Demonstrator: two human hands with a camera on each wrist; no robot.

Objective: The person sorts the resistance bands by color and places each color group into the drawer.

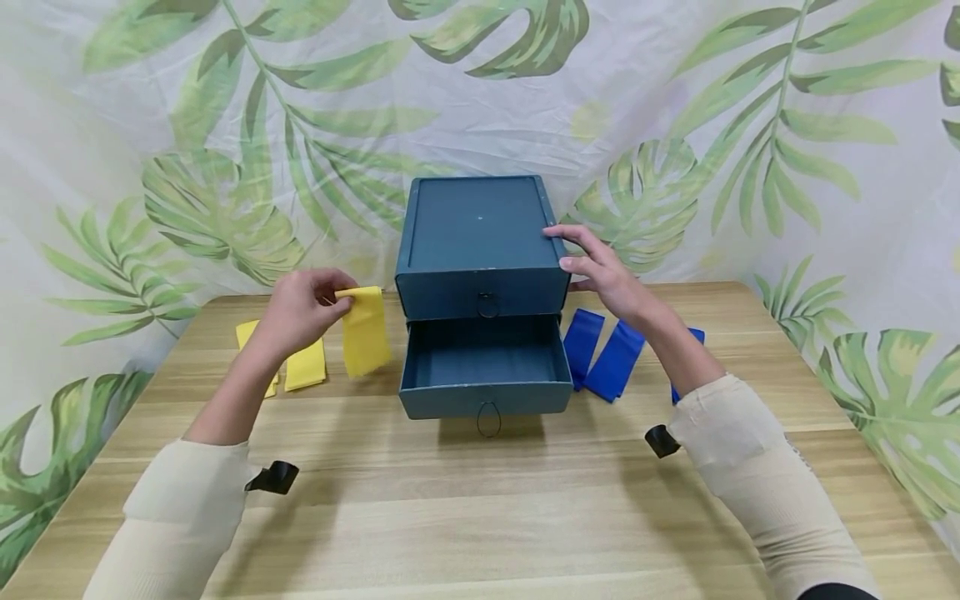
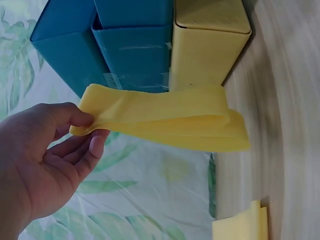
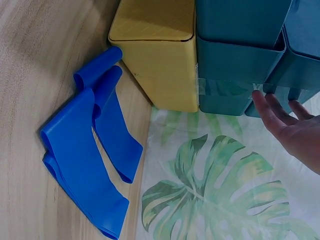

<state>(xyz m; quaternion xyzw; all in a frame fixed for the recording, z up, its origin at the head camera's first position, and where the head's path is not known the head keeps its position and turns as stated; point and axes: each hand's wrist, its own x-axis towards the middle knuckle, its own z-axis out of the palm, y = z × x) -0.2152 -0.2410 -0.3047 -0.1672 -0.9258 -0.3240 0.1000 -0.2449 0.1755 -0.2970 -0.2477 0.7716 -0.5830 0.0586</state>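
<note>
My left hand (image 1: pixel 303 312) pinches one end of a folded yellow resistance band (image 1: pixel 365 332) between thumb and fingers. The band hangs left of a blue drawer unit (image 1: pixel 480 225), and in the left wrist view its folded layers (image 2: pixel 160 107) part slightly. My right hand (image 1: pixel 603 271) rests its fingertips on the unit's upper right side, fingers loosely spread; in the right wrist view the fingers (image 3: pixel 272 110) touch the blue side wall. Below the upper drawer, another blue drawer (image 1: pixel 486 400) with a wire ring pull is slid out, and its visible floor is bare.
More folded yellow bands (image 1: pixel 306 367) lie on the wooden table (image 1: pixel 480 517) at left. Blue bands (image 1: pixel 617 358) lie at right, partly behind my right forearm. A yellow box section (image 3: pixel 160 70) sits beneath the blue ones. A leaf-printed cloth (image 1: pixel 480 108) hangs behind.
</note>
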